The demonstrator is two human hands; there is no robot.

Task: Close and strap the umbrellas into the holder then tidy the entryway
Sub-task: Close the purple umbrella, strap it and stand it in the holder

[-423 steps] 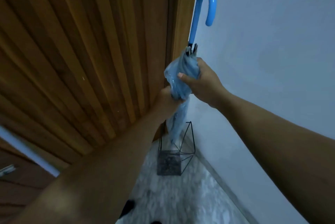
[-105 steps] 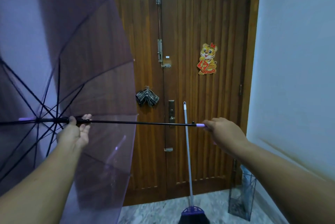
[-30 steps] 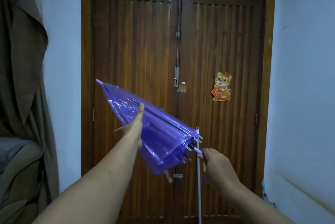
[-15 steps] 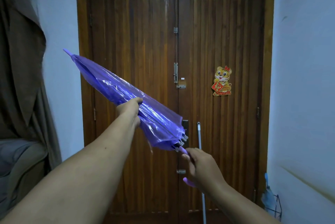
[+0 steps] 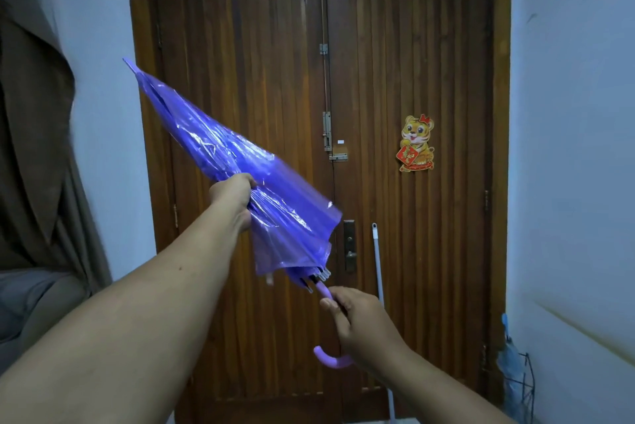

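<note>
The purple umbrella (image 5: 240, 176) slants from its upper-left tip down to its handle. The left hand (image 5: 232, 197) grips the canopy mid-length; the right hand (image 5: 357, 317) clasps the handle. The wire holder (image 5: 524, 386) stands lower right, nearer the right hand.

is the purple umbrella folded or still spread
Folded but loose: the translucent purple plastic umbrella has its canopy collapsed along the shaft, unstrapped folds flaring near the rib tips. Left hand grips the canopy, right hand the handle.
</note>
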